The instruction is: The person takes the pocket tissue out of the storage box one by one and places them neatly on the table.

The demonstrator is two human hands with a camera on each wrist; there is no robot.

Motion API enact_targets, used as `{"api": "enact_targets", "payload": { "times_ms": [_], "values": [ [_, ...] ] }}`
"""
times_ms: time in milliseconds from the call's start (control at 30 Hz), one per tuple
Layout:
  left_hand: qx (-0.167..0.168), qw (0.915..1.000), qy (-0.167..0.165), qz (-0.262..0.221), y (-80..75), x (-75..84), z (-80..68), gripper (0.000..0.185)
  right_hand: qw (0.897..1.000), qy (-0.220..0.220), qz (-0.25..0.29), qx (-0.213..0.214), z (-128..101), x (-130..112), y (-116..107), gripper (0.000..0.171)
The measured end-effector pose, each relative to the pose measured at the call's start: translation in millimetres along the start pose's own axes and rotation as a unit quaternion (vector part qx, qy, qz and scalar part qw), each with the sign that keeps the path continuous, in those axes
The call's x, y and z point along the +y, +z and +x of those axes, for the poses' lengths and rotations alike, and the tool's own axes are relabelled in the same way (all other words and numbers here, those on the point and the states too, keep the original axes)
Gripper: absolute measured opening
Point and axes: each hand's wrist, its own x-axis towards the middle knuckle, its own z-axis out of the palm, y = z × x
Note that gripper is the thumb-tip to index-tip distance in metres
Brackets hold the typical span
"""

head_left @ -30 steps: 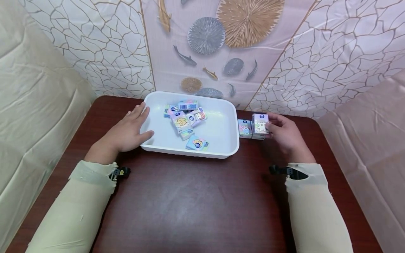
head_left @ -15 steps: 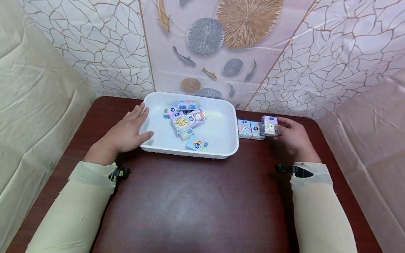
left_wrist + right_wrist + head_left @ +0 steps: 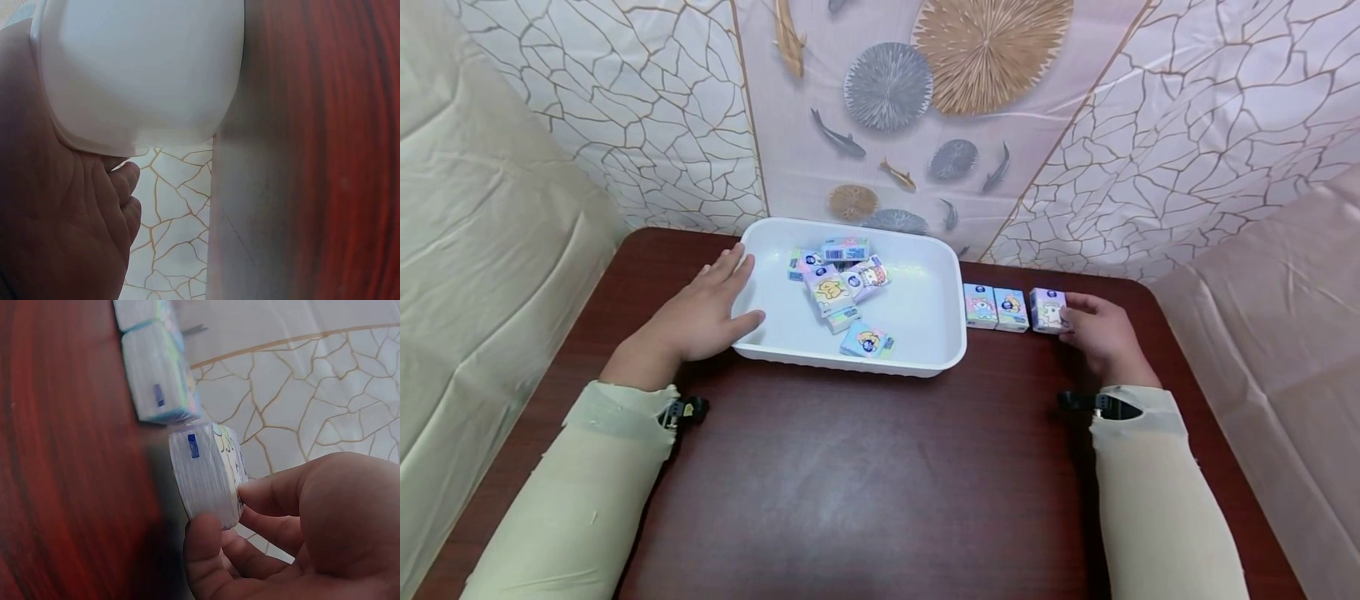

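My right hand [image 3: 1105, 333] pinches a small lilac tissue pack [image 3: 1047, 311] with a white cartoon animal on it, close over the table to the right of a short row. Thumb and fingertips grip its right end in the right wrist view, where folded layers show along the pack's side [image 3: 203, 478]. Two blue tissue packs stand side by side in that row, one pack [image 3: 980, 306] next to the tray and another pack [image 3: 1011, 310] beside it. My left hand [image 3: 700, 308] lies spread over the left rim of the white tray [image 3: 925, 308], fingers straight.
Several tissue packs lie jumbled inside the tray, including a lilac pack [image 3: 831, 289] on the pile and a blue pack [image 3: 863, 340] near the front wall. The dark red-brown table [image 3: 850, 467] meets a patterned cloth [image 3: 700, 108] at the back.
My right hand has carried the lilac tissue pack rightward and down, from over the second blue pack to the right of the row. The left hand and tray have stayed still.
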Motion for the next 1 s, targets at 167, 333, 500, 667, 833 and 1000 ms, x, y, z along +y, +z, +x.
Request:
{"api": "enact_targets", "payload": {
  "times_ms": [167, 333, 500, 667, 833, 1000],
  "values": [
    [0.002, 1.0, 0.003, 0.0, -0.1, -0.4, -0.2, 0.094, 1.0, -0.006, -0.003, 0.005, 4, 4, 1, 0.057],
    [0.003, 1.0, 0.006, -0.001, 0.5, -1.6, -0.2, 0.095, 0.999, -0.02, -0.025, 0.006, 6, 7, 4, 0.057],
    [0.004, 1.0, 0.006, -0.001, 1.3, -1.9, -0.2, 0.094, 0.998, -0.032, -0.051, -0.001, 6, 6, 8, 0.056],
    [0.001, 1.0, 0.003, -0.001, 0.3, -0.7, -0.1, 0.095, 0.997, -0.029, -0.071, -0.002, 5, 3, 9, 0.053],
    [0.0, 1.0, 0.001, -0.002, -0.5, 0.0, -0.5, 0.095, 0.997, -0.021, -0.072, 0.001, 5, 4, 10, 0.053],
    [-0.001, 1.0, -0.001, -0.006, -0.8, 0.5, -0.3, 0.094, 0.997, -0.021, -0.069, -0.003, 4, 4, 10, 0.053]
  ]
}}
